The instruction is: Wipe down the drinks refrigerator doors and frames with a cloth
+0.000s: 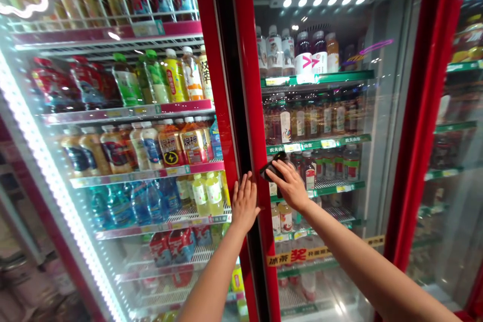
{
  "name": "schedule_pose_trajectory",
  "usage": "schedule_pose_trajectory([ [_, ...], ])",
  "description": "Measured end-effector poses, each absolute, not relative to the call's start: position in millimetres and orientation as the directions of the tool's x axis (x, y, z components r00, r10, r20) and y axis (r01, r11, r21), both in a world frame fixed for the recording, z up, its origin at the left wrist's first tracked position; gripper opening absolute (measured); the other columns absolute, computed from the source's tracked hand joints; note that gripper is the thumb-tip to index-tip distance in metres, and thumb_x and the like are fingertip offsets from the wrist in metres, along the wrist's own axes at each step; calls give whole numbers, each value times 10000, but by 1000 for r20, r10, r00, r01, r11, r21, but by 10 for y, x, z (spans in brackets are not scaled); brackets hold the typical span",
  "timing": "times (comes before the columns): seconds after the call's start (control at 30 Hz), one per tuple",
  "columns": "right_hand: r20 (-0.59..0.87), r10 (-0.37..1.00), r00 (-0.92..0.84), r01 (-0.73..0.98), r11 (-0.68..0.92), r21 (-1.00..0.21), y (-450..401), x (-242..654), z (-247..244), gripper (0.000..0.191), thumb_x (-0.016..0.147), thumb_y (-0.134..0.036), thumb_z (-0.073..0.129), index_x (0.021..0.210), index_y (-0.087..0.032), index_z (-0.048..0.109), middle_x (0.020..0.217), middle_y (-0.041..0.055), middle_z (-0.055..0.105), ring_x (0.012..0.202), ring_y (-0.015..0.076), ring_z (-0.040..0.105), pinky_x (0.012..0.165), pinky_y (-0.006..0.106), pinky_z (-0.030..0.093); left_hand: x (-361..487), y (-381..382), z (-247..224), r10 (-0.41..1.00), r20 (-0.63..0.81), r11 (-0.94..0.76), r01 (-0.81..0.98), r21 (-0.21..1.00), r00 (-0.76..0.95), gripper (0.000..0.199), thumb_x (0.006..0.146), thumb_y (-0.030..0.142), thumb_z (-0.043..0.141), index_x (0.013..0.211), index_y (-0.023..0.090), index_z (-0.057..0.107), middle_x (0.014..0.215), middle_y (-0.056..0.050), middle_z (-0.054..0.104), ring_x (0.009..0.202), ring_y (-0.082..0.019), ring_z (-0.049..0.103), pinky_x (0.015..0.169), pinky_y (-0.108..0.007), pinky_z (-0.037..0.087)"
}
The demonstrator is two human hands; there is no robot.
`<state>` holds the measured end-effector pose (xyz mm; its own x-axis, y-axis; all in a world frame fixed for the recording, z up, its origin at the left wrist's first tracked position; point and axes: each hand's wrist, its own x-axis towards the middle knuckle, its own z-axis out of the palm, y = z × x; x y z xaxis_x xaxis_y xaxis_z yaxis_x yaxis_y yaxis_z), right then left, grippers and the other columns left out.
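Note:
My left hand (pixel 245 204) lies flat with its fingers stretched upward, against the dark gap and red frame edge between two drinks fridges. Under the fingers of my right hand (pixel 290 183) is a dark cloth (pixel 277 163), bunched and pressed to the glass door (pixel 388 110) close to its red frame (pixel 252 85). Part of the cloth is hidden beneath the hand. Through that glass, bottles stand on green-edged shelves. A yellow strip (pixel 279 260) with dark and red lettering crosses the door lower down.
To the left, a lit fridge (pixel 162 110) holds rows of bottled drinks behind a red frame. A bright light strip (pixel 56 181) runs down its left side. Another red-framed fridge (pixel 453 161) stands at the right edge. Lights reflect in the glass.

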<state>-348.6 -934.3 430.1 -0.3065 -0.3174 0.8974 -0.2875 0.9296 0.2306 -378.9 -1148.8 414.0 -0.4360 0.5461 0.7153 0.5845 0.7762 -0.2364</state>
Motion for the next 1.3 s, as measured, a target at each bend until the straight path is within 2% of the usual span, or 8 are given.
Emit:
schedule_pose_trajectory([
  [0.1,853,-425,-305,-291,894,341,-9447,-3542,4511,528,988,-141,469,1490,-303,503,1592,59,442,1498,228,349,1227,474,307,-3759,-11483,4201,502,734,804,559,-203,-457,1195,751,297,822,1618,99,23,1666,-211,202,1562,-318,139,1266,-555,230],
  [0.17,844,-445,-300,-261,889,376,-9510,-3592,4706,507,990,-166,497,1480,-294,514,1594,63,439,1488,236,367,1229,479,299,-3735,-11465,4268,478,749,817,546,-186,-459,1210,748,298,826,1617,97,9,1671,-210,200,1565,-319,123,1267,-549,227],
  [0.37,894,-386,-229,-176,919,352,-9558,-3690,5337,497,977,-161,521,1461,-275,535,1601,80,428,1487,259,363,1225,483,273,-3682,-11410,4423,443,778,826,540,-161,-446,1209,766,316,814,1616,89,-16,1673,-221,193,1567,-322,112,1267,-542,231],
  [0.47,898,-387,-210,-165,919,357,-9563,-3690,5417,470,978,-227,546,1445,-282,549,1588,65,450,1481,274,366,1232,501,235,-3681,-11379,4403,454,767,825,540,-169,-454,1202,767,320,813,1615,80,-4,1669,-225,206,1567,-323,110,1273,-542,212],
  [0.57,863,-454,-223,-197,888,416,-9551,-3670,5238,437,980,-290,556,1417,-289,572,1579,45,466,1470,275,378,1251,515,174,-3684,-11351,4307,443,760,838,521,-162,-475,1218,760,349,821,1611,63,-1,1666,-237,204,1568,-328,105,1276,-540,197],
  [0.73,780,-559,-281,-269,826,495,-9485,-3608,4666,472,979,-287,546,1451,-302,540,1572,25,476,1463,262,389,1271,514,125,-3659,-11345,4080,366,759,877,472,-89,-538,1307,742,363,837,1598,57,-102,1673,-246,159,1572,-330,69,1278,-538,185],
  [1.0,710,-611,-349,-343,789,510,-9394,-3499,3981,599,947,-218,554,1525,-329,448,1576,10,468,1446,248,415,1267,501,145,-3599,-11389,3689,391,707,860,507,-53,-589,1304,750,315,829,1600,114,-139,1680,-225,155,1568,-331,106,1267,-559,200],
  [1.3,661,-639,-395,-417,765,490,-9389,-3418,3315,582,953,-238,547,1519,-335,456,1570,-5,477,1423,226,438,1271,478,139,-3469,-11418,3113,433,658,835,548,-36,-616,1299,741,272,834,1600,100,-125,1658,-239,220,1558,-328,160,1247,-544,280],
])
